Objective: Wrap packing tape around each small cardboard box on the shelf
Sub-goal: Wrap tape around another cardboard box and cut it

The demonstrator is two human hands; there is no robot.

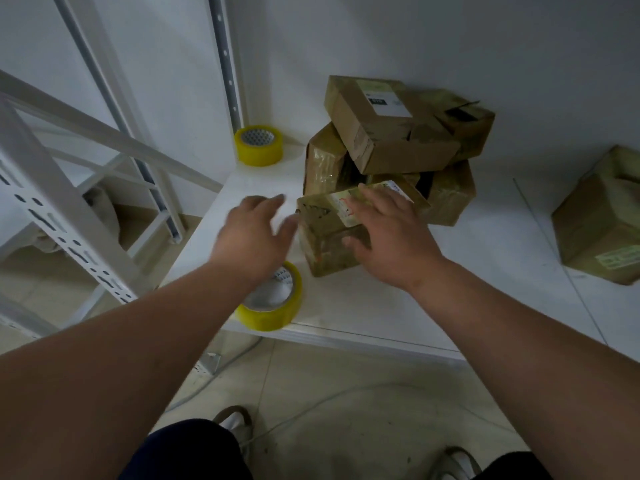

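While both hands reach over the front edge of the shelf point(363, 317), the nearest box point(329, 251) lies between them, closer to the right hand point(391, 233). That hand is spread flat, fingers apart, over the box's top and right side, the thumb against its front face; whether it presses or only touches is hard to say. The left hand point(254, 230) is blurred, fingers loosely apart, holding nothing, just left of the box and above the near tape point(273, 306), which lies flat at the front left corner of the shelf, partly over the edge. The box is already glossy with tape and sits a little askew, its long axis running roughly left to right. Behind it the pile point(398, 143) leans toward the back wall. A second roll point(259, 145) stands in the back left corner. Likely the right hand steadies or draws the box forward while the left drops to the tape below it.
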